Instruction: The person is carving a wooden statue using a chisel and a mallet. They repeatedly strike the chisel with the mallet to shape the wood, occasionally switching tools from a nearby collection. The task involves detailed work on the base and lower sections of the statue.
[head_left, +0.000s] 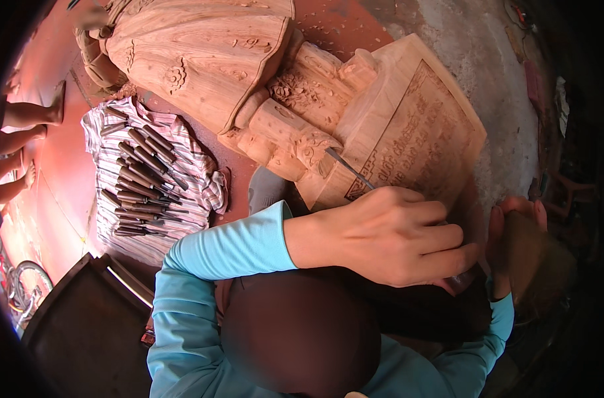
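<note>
A large carved wooden statue (202, 60) lies on its side, with a base that bears a panel of carved lettering (421, 132). My left hand (398, 235) is closed around a carving chisel (351, 168), its handle mostly hidden by the fingers. The thin metal blade slants up and left, its tip at the carved scroll (313, 147) beside the base. Off to the right, my right hand (517, 209) grips a brown wooden mallet (537, 262), partly in shadow and blurred. The mallet is apart from the chisel.
Several dark-handled chisels (142, 172) lie on a striped cloth (106, 156) at the left. Bare feet (30, 176) of other people show at the far left, above a bicycle (30, 288). A dark panel (89, 331) stands at lower left. Wood chips dot the red floor.
</note>
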The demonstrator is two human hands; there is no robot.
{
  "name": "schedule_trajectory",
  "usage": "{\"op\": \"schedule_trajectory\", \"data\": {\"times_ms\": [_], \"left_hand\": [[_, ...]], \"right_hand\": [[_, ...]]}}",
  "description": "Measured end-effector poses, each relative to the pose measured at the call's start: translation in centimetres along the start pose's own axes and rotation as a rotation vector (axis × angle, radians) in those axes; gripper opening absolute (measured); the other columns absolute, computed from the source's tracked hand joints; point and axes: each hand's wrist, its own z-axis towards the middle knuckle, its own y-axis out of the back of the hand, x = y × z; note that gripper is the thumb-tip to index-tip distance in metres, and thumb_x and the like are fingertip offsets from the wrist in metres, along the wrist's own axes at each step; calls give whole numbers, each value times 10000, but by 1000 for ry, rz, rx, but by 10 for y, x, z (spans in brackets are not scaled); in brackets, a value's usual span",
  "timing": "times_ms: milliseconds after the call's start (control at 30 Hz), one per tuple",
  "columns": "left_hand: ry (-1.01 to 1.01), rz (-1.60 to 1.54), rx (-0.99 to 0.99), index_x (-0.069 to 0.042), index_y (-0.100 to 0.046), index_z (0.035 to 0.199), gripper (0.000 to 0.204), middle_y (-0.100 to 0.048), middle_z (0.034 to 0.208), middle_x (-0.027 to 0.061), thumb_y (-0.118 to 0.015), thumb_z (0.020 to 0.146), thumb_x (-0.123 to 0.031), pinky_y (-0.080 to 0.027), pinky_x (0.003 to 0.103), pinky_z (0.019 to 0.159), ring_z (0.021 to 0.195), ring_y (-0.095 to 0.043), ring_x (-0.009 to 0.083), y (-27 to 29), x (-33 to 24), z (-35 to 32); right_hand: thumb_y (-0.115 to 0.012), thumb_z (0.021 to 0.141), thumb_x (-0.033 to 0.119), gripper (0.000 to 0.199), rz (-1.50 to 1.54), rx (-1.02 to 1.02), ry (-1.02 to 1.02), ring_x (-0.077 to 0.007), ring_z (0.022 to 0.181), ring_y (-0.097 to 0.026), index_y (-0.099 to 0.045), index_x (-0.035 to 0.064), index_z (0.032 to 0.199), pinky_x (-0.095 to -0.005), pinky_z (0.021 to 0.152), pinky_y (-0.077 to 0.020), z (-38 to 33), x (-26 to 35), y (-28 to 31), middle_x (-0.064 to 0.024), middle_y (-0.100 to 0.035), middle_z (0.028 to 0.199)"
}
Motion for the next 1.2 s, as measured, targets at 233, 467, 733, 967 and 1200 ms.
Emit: {"op": "schedule_trajectory", "data": {"times_ms": [233, 467, 733, 967, 1200], "left_hand": [[-12, 30, -5, -74, -673, 966, 265, -406, 645, -32, -639, 774, -254, -328, 214, 424, 519, -411, 86, 3, 0, -3], [-147, -43, -6, -94, -659, 875, 95, -383, 623, -36, -611, 826, -160, -296, 197, 400, 480, -383, 69, 4, 5, -14], [-222, -73, 41, -130, -653, 865, 65, -414, 648, -36, -603, 843, -165, -283, 192, 404, 484, -383, 60, 4, 4, -30], [-240, -94, 57, -139, -652, 875, 91, -421, 652, -36, -622, 861, -224, -266, 194, 404, 482, -378, 56, 5, 4, -34], [-236, -82, 73, -136, -654, 873, 120, -399, 635, -40, -625, 871, -253, -257, 194, 405, 476, -368, 55, 5, 5, -35]], "right_hand": [[-662, 794, -23, 602, 84, -178, 174, -186, 593, -501, -345, -54, 1304, -281, 546, -426, -17, -8, -11, -154, -554, 841], [-616, 801, -44, 648, 444, -121, 17, -217, 640, -479, -289, 67, 1349, -344, 535, -399, 0, 15, -1, -131, -536, 841], [-620, 791, -54, 653, 418, -202, 123, -255, 633, -477, -327, 254, 1287, -390, 523, -409, -6, 16, -9, -110, -503, 856], [-618, 737, -153, 687, 166, -99, 148, -269, 663, -489, -390, 357, 1137, -406, 520, -415, -10, 19, 4, -85, -485, 885], [-615, 720, -165, 673, 129, -89, 184, -280, 661, -493, -401, 328, 1124, -408, 524, -416, -8, 19, 6, -96, -481, 877]]}}
